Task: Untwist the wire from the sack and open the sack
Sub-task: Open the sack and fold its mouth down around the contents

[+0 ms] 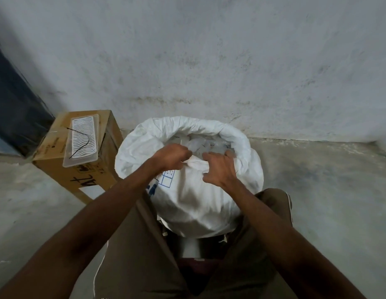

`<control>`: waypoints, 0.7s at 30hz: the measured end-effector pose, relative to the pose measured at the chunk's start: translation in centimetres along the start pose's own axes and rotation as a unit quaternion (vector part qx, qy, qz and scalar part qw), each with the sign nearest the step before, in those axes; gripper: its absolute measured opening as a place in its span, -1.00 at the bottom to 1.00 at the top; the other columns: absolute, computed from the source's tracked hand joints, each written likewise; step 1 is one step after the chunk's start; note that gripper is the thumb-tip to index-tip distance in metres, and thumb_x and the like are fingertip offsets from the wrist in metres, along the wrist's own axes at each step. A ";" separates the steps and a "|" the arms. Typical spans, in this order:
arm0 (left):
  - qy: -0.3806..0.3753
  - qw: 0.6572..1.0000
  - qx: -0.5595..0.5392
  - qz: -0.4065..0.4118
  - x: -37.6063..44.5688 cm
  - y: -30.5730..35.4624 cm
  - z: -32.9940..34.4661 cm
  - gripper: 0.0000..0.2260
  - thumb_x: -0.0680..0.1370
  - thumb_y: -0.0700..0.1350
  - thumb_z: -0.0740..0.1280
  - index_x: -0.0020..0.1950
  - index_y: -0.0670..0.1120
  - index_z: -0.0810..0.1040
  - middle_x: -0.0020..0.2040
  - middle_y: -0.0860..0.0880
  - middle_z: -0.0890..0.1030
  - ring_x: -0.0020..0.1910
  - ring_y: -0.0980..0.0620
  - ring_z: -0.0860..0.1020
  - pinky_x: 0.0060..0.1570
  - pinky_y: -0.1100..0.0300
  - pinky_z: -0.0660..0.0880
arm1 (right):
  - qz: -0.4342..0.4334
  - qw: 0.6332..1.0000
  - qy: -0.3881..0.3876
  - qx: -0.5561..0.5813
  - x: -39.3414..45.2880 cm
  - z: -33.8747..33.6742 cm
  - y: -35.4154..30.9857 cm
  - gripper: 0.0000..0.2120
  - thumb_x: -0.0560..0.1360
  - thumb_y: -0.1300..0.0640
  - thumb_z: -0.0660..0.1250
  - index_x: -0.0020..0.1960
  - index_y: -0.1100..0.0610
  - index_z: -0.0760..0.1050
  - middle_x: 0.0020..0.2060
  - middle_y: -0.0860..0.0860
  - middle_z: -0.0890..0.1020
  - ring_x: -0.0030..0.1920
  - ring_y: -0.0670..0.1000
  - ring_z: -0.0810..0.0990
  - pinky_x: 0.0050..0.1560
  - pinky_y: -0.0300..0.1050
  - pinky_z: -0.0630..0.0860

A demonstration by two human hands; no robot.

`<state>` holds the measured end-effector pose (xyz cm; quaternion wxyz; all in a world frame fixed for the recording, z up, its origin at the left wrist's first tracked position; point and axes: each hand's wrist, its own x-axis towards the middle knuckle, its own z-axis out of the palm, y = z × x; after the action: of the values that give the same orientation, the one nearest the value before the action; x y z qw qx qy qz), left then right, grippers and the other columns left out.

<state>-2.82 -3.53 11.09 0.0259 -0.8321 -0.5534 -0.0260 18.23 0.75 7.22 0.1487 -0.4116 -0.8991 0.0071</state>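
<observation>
left hand (172, 157) pinching sack (192, 197) rim, right hand (220, 169) gripping it too, wire (88, 139) well apart on tray (80, 162)

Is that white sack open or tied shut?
Open: the white sack has its rim rolled outward, pale contents show inside, and a bent dark wire lies apart on the clear tray atop the cardboard box.

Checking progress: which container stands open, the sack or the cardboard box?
The white sack, its rim rolled back and contents showing; the cardboard box is shut, a tray on it.
</observation>
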 end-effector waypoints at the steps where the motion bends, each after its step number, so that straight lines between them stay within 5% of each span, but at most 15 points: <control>1: 0.058 0.997 0.047 0.037 -0.2 -0.1 0.5 -0.83 0.27 -0.27 0.49 -0.29 -0.13 0.52 -0.36 -0.09 0.54 -0.40 -0.14 0.56 -0.45 0.16 0.37 | 0.003 0.998 -0.058 0.024 0.5 -0.4 -0.3 -0.41 0.11 -0.24 0.51 0.04 -0.02 0.49 -0.09 -0.09 0.60 -0.12 0.01 0.60 0.08 0.07 0.36; 3: 0.166 0.973 0.101 0.125 -0.9 0.1 0.9 -0.87 0.29 -0.33 0.41 -0.26 -0.15 0.53 -0.37 -0.10 0.53 -0.44 -0.12 0.53 -0.53 0.18 0.37 | 0.023 0.980 -0.135 0.143 1.8 -1.6 -1.4 -0.18 0.07 -0.46 0.50 0.17 -0.03 0.44 0.02 -0.09 0.57 -0.07 -0.05 0.55 0.01 0.00 0.46; 5: 0.230 0.948 0.118 0.185 -1.3 -0.1 1.2 -0.87 0.41 -0.33 0.29 -0.16 -0.11 0.47 -0.32 -0.08 0.53 -0.41 -0.09 0.52 -0.56 0.15 0.39 | 0.039 0.953 -0.139 0.267 3.1 -2.1 -2.2 -0.34 0.14 -0.24 0.64 0.08 0.00 0.47 -0.13 -0.05 0.64 -0.18 -0.02 0.61 -0.17 -0.09 0.54; 7: 0.244 0.944 0.088 0.206 -1.8 -0.5 1.8 -0.73 0.35 -0.36 0.33 -0.05 -0.07 0.42 -0.25 -0.07 0.57 -0.35 -0.08 0.54 -0.53 0.13 0.44 | -0.007 0.961 -0.112 0.253 3.8 -2.0 -3.2 -0.57 0.17 0.05 0.64 -0.08 0.04 0.49 -0.29 -0.04 0.63 -0.31 -0.01 0.59 -0.31 -0.08 0.53; 10: 0.165 0.979 -0.069 0.096 -3.3 -1.0 1.7 -0.49 0.24 -0.21 0.50 0.15 -0.04 0.44 -0.03 -0.07 0.56 -0.15 -0.08 0.55 -0.29 0.05 0.56 | -0.030 0.981 -0.103 0.159 3.9 -1.2 -4.0 -0.69 0.22 0.22 0.50 -0.07 0.07 0.54 -0.26 -0.01 0.65 -0.26 0.07 0.64 -0.28 -0.03 0.59; 13: 0.097 0.986 -0.116 -0.076 -4.6 -3.1 1.8 -0.23 0.20 0.14 0.52 0.36 -0.01 0.41 0.22 -0.04 0.48 0.13 -0.01 0.45 0.13 0.11 0.45 | -0.040 0.998 -0.005 0.046 2.1 0.8 -4.7 -0.63 0.17 0.31 0.48 -0.06 0.10 0.55 -0.24 0.04 0.66 -0.24 0.19 0.66 -0.32 -0.10 0.45; 15: 0.001 0.983 -0.128 -0.129 -5.1 -4.1 1.9 -0.34 0.20 0.23 0.51 0.24 0.03 0.49 0.14 0.01 0.55 0.09 -0.01 0.52 0.10 0.08 0.48 | -0.094 0.994 0.054 -0.002 0.4 2.4 -5.5 -0.56 0.01 0.32 0.50 -0.13 0.09 0.55 -0.32 0.00 0.61 -0.35 0.16 0.61 -0.40 -0.13 0.40; 17: -0.057 0.979 -0.135 -0.144 -5.2 -4.0 1.4 -0.68 0.33 0.10 0.51 -0.05 0.01 0.52 -0.10 0.02 0.61 -0.07 -0.08 0.60 -0.09 0.09 0.51 | -0.119 0.989 0.085 -0.015 -0.5 4.0 -5.9 -0.55 0.01 0.28 0.51 -0.12 0.05 0.57 -0.29 -0.04 0.60 -0.34 0.11 0.60 -0.39 -0.13 0.43; 19: -0.036 0.987 -0.086 -0.133 -5.0 -3.8 1.2 -0.83 0.41 -0.03 0.47 -0.11 -0.04 0.53 -0.17 -0.04 0.63 -0.15 -0.12 0.62 -0.18 0.12 0.48 | -0.096 0.990 0.079 0.064 0.3 3.8 -6.0 -0.57 0.07 0.21 0.54 -0.11 0.06 0.51 -0.23 -0.03 0.57 -0.30 0.11 0.60 -0.39 -0.10 0.46; 21: 0.054 0.996 0.012 -0.075 -5.0 -4.0 1.2 -0.83 0.37 -0.15 0.48 -0.10 -0.09 0.57 -0.22 -0.06 0.62 -0.25 -0.13 0.61 -0.28 0.13 0.48 | -0.031 0.986 0.014 0.163 1.8 2.1 -6.7 -0.48 0.15 -0.06 0.59 -0.02 0.03 0.40 -0.08 -0.04 0.48 -0.20 0.03 0.57 -0.32 -0.10 0.48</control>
<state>-8.44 -6.53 9.61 0.0632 -0.7850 -0.6127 -0.0662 11.58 -2.16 6.57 0.2267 -0.3539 -0.8960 0.1435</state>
